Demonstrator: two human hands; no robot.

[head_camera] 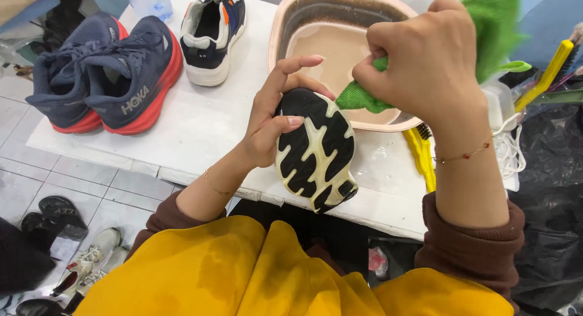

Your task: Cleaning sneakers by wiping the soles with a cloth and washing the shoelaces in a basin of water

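Left hand [267,124] gripping upturned black-and-cream soled shoe [316,149] at frame centre; right hand [425,61] clenching green cloth [492,30] against toe. Behind: one pink basin of murky water [340,42]. Upper left: two navy-red trainers [103,73], one white-navy trainer [212,33].

Few such things show. A white logo patch [134,101] sits on the side of the navy-and-red running shoe at upper left. A crumpled clear plastic wrapper [147,1] lies at the top edge, left of centre.
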